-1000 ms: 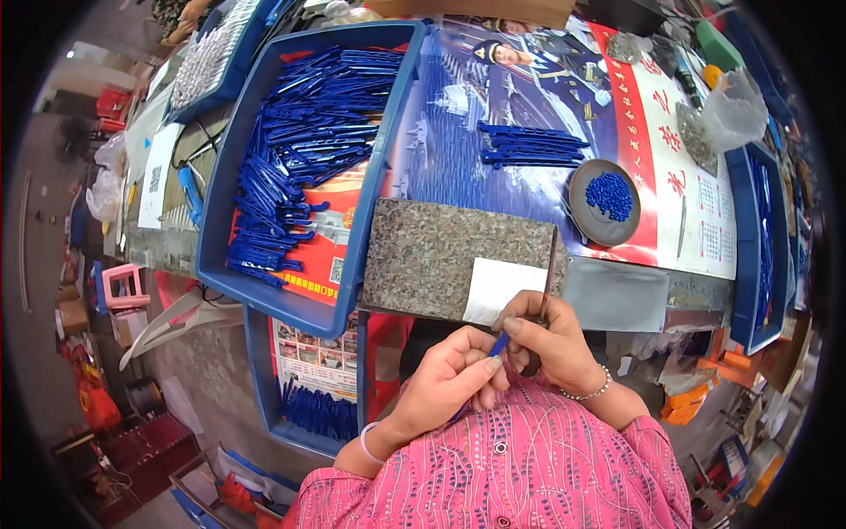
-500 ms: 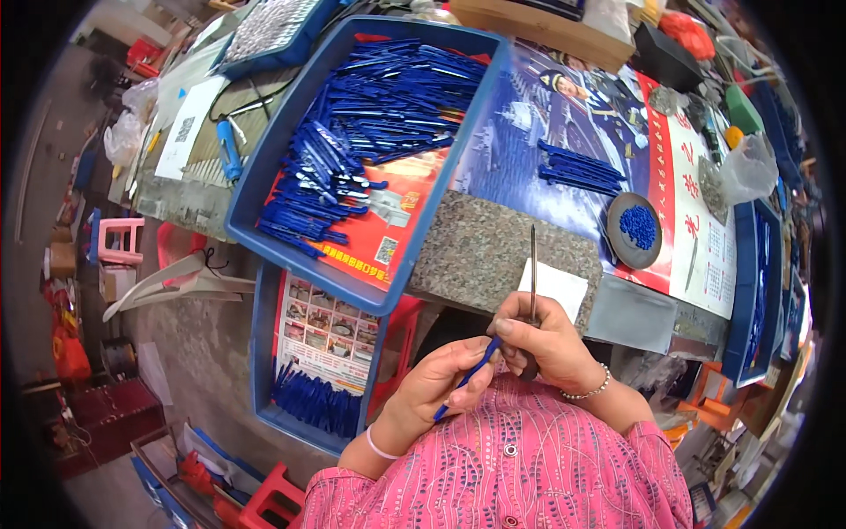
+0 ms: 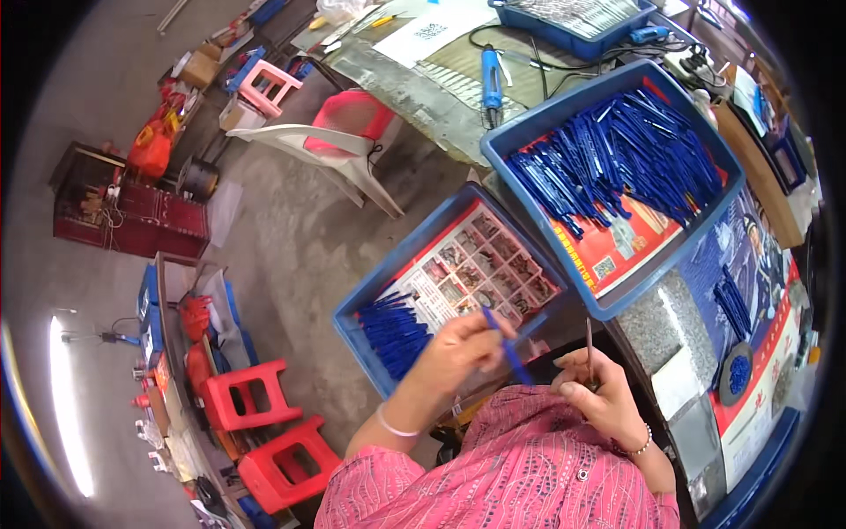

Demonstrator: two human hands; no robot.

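Note:
My left hand [image 3: 458, 357] is closed around a slender blue stick [image 3: 509, 351], its fingers pinching it near the upper end. It is over the near edge of the lower blue tray [image 3: 410, 249], where a pile of similar blue sticks [image 3: 392, 333] lies on a printed sheet. My right hand [image 3: 608, 401] grips a thin metal rod tool [image 3: 589, 344] that points upward; the tool's lower part is hidden in the fingers. The two hands are apart, with the stick's lower end near the right fingertips.
A larger blue tray [image 3: 670, 257] full of blue sticks stands on the bench. Beside it are a small stick bundle [image 3: 733, 304] and a dark dish of blue beads [image 3: 738, 375]. A pale chair [image 3: 352, 145] and red stools [image 3: 291, 463] stand on the floor to the left.
The view has swung left. My left hand has drawn away from my right with the blue stick, over toward the lower tray. The right hand still holds the metal tool.

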